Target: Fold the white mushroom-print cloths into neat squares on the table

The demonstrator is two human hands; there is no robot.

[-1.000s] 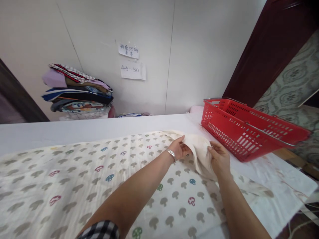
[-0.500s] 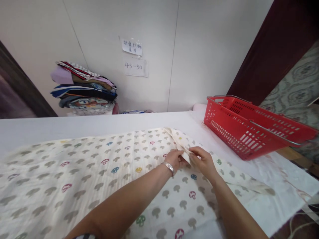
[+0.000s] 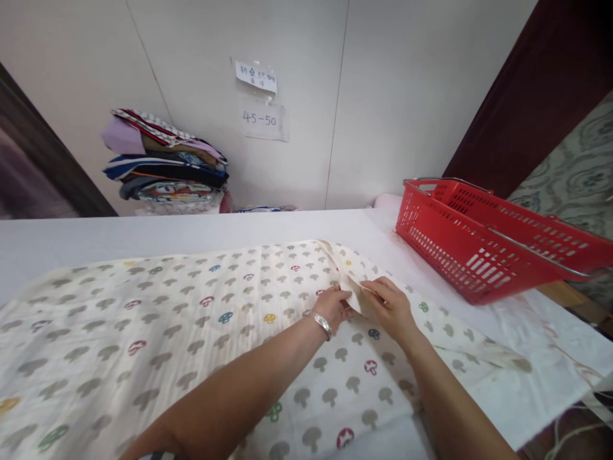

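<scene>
A cream cloth [image 3: 182, 319] printed with grey and coloured mushrooms lies spread over the white table, its right part bearing a raised edge. My left hand [image 3: 332, 308], with a silver bracelet at the wrist, has its fingers closed at that edge near the cloth's right-centre. Close beside it, my right hand [image 3: 389, 306] pinches the same edge between thumb and fingers. The edge runs from the hands up to the cloth's far side. The fingertips of both hands are partly hidden by the fabric.
A red plastic basket [image 3: 479, 249] with metal handles stands on the right of the white table [image 3: 316, 222]. Behind the table at left rises a stack of folded fabrics [image 3: 167, 169]. Two paper signs [image 3: 265, 120] are on the wall. Cords hang at the lower right.
The view has shifted slightly, so the wall and basket sit a little higher. Both hands stay at the cloth's edge; the right hand has tilted the edge up slightly.
</scene>
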